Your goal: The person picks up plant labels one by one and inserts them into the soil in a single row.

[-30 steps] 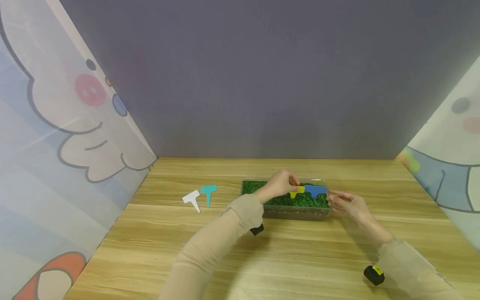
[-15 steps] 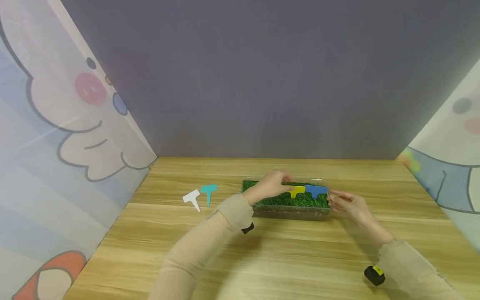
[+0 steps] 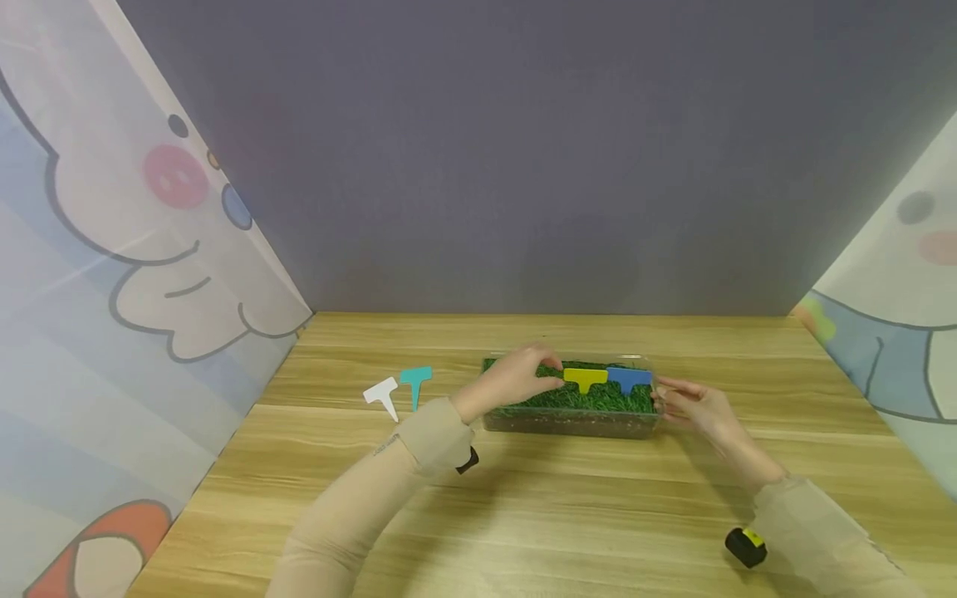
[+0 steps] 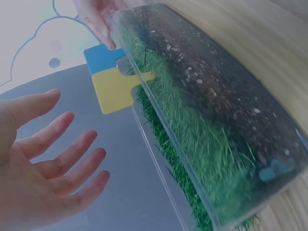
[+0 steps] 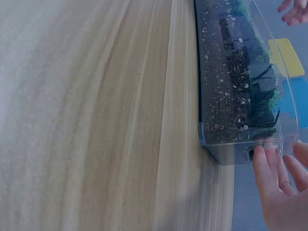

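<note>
A clear planter box (image 3: 576, 425) of green grass over dark soil stands on the table. A yellow T-shaped plant label (image 3: 586, 377) and a blue plant label (image 3: 630, 378) stand side by side in the grass towards its right end. My left hand (image 3: 512, 378) hovers over the grass just left of the yellow label; in the left wrist view the left hand (image 4: 53, 173) is spread and touches nothing. The fingertips of my right hand (image 3: 699, 409) rest against the box's right end wall, as the right hand (image 5: 284, 192) in its wrist view shows.
On the table left of the box lie a white plant label (image 3: 382, 397) and a teal plant label (image 3: 416, 384). A grey panel (image 3: 553, 166) rises behind the wooden table (image 3: 598, 515). Cartoon-printed curtains (image 3: 149, 332) flank both sides.
My left hand has let go of the yellow label and drawn away to the left. The label stays upright beside the blue one. My right hand keeps its place at the box end.
</note>
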### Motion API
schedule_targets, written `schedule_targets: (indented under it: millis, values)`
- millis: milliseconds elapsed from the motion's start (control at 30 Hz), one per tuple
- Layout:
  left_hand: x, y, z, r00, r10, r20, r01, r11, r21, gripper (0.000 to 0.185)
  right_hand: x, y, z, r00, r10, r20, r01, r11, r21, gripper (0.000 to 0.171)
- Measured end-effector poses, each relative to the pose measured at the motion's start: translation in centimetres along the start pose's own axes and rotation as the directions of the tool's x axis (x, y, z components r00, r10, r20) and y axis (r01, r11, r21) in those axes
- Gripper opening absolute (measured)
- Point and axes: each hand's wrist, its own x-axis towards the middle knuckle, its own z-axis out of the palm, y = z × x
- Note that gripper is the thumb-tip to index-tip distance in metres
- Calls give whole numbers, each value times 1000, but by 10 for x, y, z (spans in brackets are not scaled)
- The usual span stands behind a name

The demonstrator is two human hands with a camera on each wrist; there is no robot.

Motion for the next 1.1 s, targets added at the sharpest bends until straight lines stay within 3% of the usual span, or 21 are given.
schedule_targets:
  millis: [133, 300, 500, 867, 967, 1100]
  values:
    - [-12, -7, -4, 999, 18, -42, -19, 1000, -13, 28, 0, -1, 0, 1000, -10, 8, 10, 1000, -11, 45]
    - [-25, -17, -9, 996, 36, -81, -41, 998, -56, 30, 7, 8, -5, 1000, 6, 13, -7, 999, 33, 34]
    - [-40, -26, -17, 991, 3, -133, -16, 996, -91, 28, 4, 4, -3, 1000, -13, 18, 13, 999, 30, 33]
    - [-58, -49, -24, 968, -56, -245, 27, 993, -119, 25, 14, 19, -10, 1000, 20, -15, -19, 999, 33, 60]
    - [-63, -55, -26, 965, -63, -256, 27, 990, -140, 25, 12, 15, -9, 1000, 18, -9, -18, 999, 31, 57]
    - [-72, -66, -30, 962, -77, -262, 43, 990, -132, 25, 7, 8, -5, 1000, 1, 11, -1, 1000, 24, 42]
